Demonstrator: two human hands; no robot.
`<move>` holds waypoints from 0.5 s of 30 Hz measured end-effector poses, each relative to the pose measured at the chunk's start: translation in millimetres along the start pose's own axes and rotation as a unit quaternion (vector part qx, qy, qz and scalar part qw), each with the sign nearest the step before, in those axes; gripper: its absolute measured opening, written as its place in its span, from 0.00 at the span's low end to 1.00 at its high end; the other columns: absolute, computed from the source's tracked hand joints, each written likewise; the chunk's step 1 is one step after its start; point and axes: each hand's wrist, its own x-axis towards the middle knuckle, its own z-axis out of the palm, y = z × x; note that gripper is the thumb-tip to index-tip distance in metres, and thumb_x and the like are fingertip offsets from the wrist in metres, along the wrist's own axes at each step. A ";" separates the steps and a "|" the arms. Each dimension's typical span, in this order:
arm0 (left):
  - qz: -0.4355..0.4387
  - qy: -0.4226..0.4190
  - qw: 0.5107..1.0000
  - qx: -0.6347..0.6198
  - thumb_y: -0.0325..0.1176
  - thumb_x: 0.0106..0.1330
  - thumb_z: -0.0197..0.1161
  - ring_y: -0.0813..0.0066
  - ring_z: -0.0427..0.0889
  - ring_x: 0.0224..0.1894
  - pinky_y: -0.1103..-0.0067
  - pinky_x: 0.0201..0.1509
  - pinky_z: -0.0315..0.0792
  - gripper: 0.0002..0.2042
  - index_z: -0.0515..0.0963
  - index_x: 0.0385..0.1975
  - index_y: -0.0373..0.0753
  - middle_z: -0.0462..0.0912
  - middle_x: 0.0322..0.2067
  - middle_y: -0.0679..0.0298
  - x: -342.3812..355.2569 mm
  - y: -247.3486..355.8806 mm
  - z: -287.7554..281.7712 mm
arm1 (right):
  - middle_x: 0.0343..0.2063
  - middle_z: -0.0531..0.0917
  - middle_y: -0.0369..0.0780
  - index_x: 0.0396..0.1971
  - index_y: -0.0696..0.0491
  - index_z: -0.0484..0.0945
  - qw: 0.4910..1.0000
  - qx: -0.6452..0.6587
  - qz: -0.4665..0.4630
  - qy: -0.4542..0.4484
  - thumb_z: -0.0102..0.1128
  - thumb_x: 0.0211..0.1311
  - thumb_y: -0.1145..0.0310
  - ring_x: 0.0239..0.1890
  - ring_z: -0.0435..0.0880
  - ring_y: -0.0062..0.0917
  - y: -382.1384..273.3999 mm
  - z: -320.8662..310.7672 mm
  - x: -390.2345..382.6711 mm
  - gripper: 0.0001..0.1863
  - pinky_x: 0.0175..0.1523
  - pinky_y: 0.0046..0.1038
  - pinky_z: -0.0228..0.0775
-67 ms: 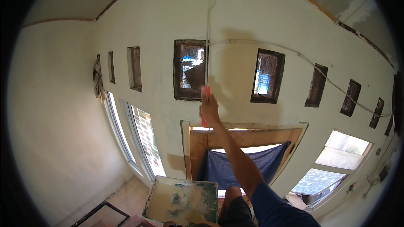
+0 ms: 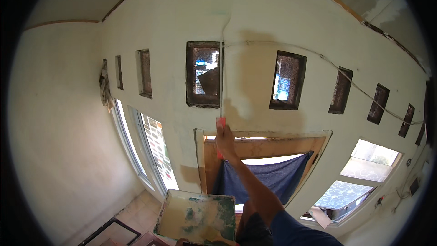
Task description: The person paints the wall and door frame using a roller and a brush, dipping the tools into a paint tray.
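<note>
Roller pole point(image 2: 221, 77) | upright, long axis vertical | right hand point(image 2: 224, 137) grips base

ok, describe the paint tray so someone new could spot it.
Start at the wooden door frame with the blue cloth. Below its left post sits a shallow rectangular paint tray, smeared cream and green. It is the only open container there.

A pale wall point(image 2: 282, 23) holds a row of small dark-framed vent openings point(image 2: 287, 80), with a thin cable point(image 2: 346, 77) sagging across them. Below, a blue cloth point(image 2: 273, 177) hangs in a wooden door frame point(image 2: 264, 143) (daylight shows above it). Barred windows point(image 2: 154, 148) stand left.
</note>
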 end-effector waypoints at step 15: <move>-0.243 0.052 0.948 -0.198 0.15 0.50 0.55 0.61 0.71 0.22 0.67 0.32 0.71 0.16 0.71 0.42 0.29 0.74 0.28 0.52 -50.9 -52.9 8.8 | 0.09 0.69 0.37 0.23 0.56 0.66 0.962 0.130 0.210 -0.114 0.44 0.65 0.46 0.07 0.70 0.22 -92.0 -11.5 76.1 0.26 0.12 0.26 0.62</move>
